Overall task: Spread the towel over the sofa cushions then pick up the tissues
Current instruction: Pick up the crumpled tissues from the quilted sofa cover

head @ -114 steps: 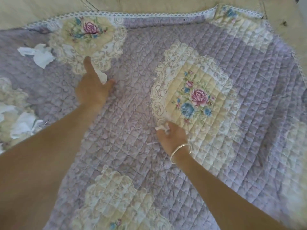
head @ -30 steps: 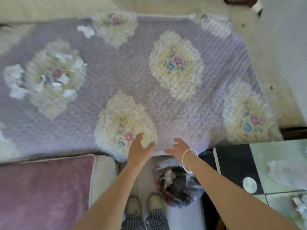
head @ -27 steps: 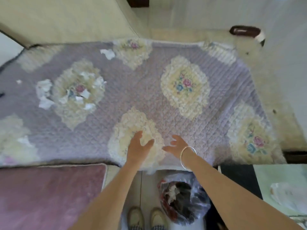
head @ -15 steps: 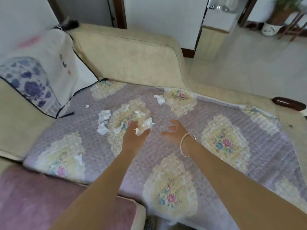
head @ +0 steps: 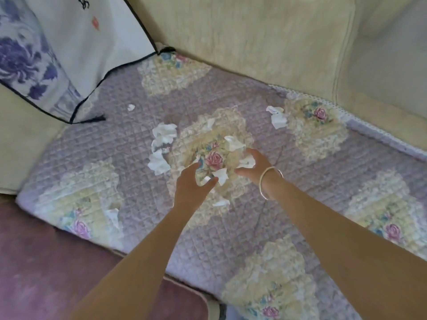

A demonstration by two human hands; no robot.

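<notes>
The lilac quilted towel (head: pixel 129 144) with cream flower patches lies spread flat over the sofa seat. Several crumpled white tissues lie on it: a cluster (head: pixel 163 137) left of the middle patch, one (head: pixel 278 116) further back right, a small scrap (head: pixel 130 107) by the pillow, one (head: pixel 113 215) near the front edge. My left hand (head: pixel 191 183) and my right hand (head: pixel 253 166), with a bangle on its wrist, reach over the middle patch, fingers spread and cupped. A tissue (head: pixel 220 176) lies between them and another (head: pixel 247 162) sits by my right palm.
A white pillow with blue flower print (head: pixel 34 54) leans in the left corner. The beige sofa backrest (head: pixel 254 38) runs behind the towel. A pink plush cushion (head: pixel 46 262) adjoins the towel's front left edge.
The view has swung from the towel's front edge and the floor up to the seat. Both hands have moved forward and down onto the tissues on the middle flower patch.
</notes>
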